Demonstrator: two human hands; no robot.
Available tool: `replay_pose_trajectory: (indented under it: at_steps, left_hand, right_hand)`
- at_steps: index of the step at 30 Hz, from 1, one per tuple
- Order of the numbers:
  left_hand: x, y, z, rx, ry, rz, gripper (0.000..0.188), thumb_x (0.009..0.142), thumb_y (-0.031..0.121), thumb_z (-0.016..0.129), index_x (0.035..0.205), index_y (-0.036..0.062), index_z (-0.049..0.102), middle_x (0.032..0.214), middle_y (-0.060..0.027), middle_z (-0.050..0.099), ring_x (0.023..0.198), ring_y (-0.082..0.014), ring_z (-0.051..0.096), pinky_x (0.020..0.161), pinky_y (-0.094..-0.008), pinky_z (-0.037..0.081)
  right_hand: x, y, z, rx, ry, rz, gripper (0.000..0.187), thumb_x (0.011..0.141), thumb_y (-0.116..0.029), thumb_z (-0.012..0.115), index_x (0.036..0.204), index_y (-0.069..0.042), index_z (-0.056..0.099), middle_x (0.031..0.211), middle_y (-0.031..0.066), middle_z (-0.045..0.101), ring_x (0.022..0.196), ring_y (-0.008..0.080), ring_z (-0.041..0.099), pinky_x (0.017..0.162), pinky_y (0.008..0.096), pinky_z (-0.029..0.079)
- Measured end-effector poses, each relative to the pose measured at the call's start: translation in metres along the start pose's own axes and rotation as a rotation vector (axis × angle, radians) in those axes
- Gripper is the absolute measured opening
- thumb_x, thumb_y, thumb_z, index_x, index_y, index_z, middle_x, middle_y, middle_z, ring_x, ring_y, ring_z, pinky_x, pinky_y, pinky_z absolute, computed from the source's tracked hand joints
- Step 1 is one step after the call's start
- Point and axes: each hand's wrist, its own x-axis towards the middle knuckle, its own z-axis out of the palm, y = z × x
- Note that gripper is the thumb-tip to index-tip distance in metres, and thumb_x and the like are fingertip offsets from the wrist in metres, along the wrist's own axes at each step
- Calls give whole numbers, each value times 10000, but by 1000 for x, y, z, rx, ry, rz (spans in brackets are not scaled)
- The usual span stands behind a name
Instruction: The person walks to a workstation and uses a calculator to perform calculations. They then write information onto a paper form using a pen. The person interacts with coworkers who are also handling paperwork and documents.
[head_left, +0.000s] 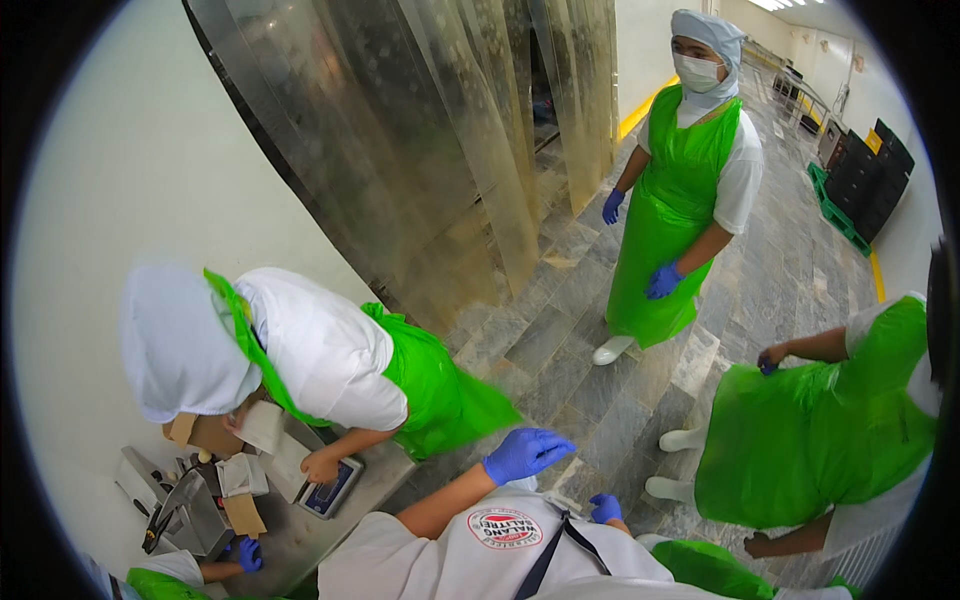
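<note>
My left hand [527,455], in a blue glove, is raised in front of my white shirt [440,545]. Its fingers are stretched out together, bent a little, with nothing seen in them. Low beside my body is my right hand [605,508], also blue-gloved; its fingers are too small and partly hidden to read. To my left a co-worker in a green apron [430,390] leans over a metal table [375,490]. That person's bare hand [320,467] is on pale flat sheets [288,465] beside a blue scale [333,490].
On the table stand a metal bin [195,520], a cardboard box [205,433] and a white package [243,474]. Another worker's gloved hand [249,555] is near them. Two aproned people stand ahead and right. Strip curtains [470,150] hang ahead; black crates [868,185] are stacked far right.
</note>
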Motion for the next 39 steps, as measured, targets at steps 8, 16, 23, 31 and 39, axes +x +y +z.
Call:
replay_pose_trajectory:
  at_steps: [8,16,23,31,39]
  left_hand:
    - [72,-59,24,79,-40,-156,187,894,248,589,965,129,716,897,-102,693,788,-278,666,697,-366,532]
    - [256,-90,47,-26,-71,20,172,898,239,598,986,142,710,909,-90,694,790,-271,660,705,-363,528]
    - [391,-94,106,-143,-275,297,206,892,280,592,979,129,703,869,-110,681,764,-289,648,682,-386,520]
    - [546,-106,178,-95,-397,290,262,918,313,545,1031,120,680,888,-138,667,779,-325,638,696,-418,513]
    - [742,-127,202,-350,-137,-114,248,910,112,557,1129,117,674,917,-70,696,757,-127,642,705,-275,509]
  right_hand:
    - [110,-20,-64,63,-38,-136,343,692,9,565,987,-84,713,996,148,694,940,282,666,844,352,514]
    - [200,48,-197,-155,61,63,284,701,-11,606,953,-76,719,975,162,693,940,293,664,849,382,510]
    - [265,146,-254,-149,164,5,223,759,-66,616,956,-78,720,956,163,695,881,288,677,784,366,520]
    - [302,288,-676,-323,-601,-237,33,599,-146,622,572,-127,621,556,54,588,503,190,508,535,400,413]
    - [444,235,-555,49,265,150,239,772,-53,590,981,-80,702,959,139,696,875,244,654,806,350,499]
